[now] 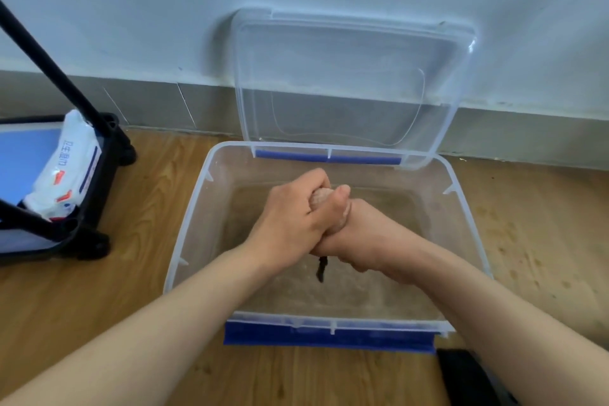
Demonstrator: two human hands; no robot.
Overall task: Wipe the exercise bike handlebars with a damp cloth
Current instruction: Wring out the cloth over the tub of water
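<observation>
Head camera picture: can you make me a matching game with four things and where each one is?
Things:
1. cloth
2. lid
3. pack of wipes
4. tub

Places:
A. leaning on the wall
B. on the wooden floor
C. squeezed by the left hand and right hand
D. in the black cart

Pairs: 1-C, 2-A, 3-D, 4-B

We see a clear, smooth plastic tub (pixel 188 234) on a wood-grain floor (pixel 141 224). Behind the tub its lid (pixel 346 76) shines glossy; above the tub the cloth (pixel 321 198) looks nubbly.
</observation>
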